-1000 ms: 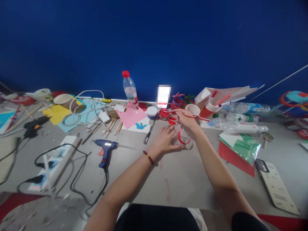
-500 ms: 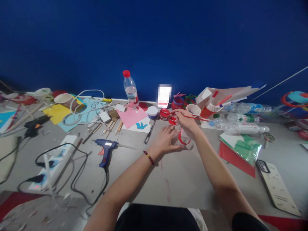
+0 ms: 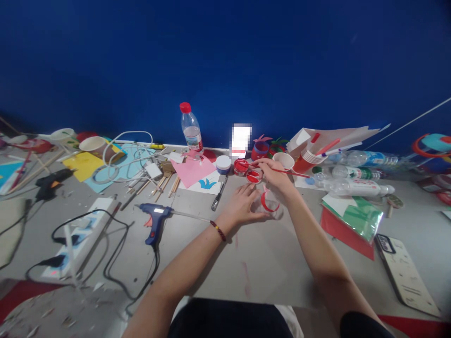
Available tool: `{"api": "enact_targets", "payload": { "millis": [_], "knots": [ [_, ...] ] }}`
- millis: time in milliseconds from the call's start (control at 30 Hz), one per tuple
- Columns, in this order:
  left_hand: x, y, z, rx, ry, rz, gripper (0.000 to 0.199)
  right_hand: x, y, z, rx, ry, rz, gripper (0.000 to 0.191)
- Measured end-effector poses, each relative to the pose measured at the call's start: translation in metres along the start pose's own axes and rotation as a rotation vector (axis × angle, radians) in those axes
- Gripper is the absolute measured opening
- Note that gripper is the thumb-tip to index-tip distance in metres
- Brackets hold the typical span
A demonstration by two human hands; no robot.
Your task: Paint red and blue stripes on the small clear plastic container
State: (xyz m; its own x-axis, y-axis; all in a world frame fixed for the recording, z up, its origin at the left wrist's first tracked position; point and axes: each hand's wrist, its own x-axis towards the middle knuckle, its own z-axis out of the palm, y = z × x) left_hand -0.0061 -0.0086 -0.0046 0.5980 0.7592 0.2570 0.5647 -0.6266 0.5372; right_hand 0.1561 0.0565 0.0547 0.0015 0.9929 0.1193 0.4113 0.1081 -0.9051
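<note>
My right hand is closed round a thin red paintbrush. Its tip is over or in an open jar of red paint at the back. Just below that jar is a small round lid with red paint in it. My left hand, a beaded bracelet at the wrist, curls its thumb and fingers round the left side of a clear plastic cup whose rim is painted red. Part of the cup is hidden by the fingers.
Left lie a blue glue gun, a power strip and cables. A water bottle, a white-lidded jar and a paper cup stand behind. Plastic bottles, coloured sheets and a phone lie right.
The brush has shifted slightly, its rear end a little lower and its tip now at the red paint jar. My left hand and the cup have stayed in place.
</note>
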Motion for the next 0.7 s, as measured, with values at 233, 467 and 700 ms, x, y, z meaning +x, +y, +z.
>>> {"api": "enact_targets", "payload": {
  "millis": [233, 467, 700],
  "knots": [
    [0.000, -0.001, 0.000, 0.000, 0.009, 0.009, 0.075, 0.000, -0.007, -0.009, 0.077, 0.007, 0.111, 0.023],
    [0.000, 0.002, -0.004, -0.046, 0.054, 0.017, 0.072, -0.002, -0.022, -0.020, 0.323, -0.058, 0.202, 0.025],
    [0.001, 0.005, -0.016, -0.145, 0.069, -0.056, 0.070, -0.020, -0.033, -0.039, 0.503, -0.010, 0.205, 0.036]
  ]
}}
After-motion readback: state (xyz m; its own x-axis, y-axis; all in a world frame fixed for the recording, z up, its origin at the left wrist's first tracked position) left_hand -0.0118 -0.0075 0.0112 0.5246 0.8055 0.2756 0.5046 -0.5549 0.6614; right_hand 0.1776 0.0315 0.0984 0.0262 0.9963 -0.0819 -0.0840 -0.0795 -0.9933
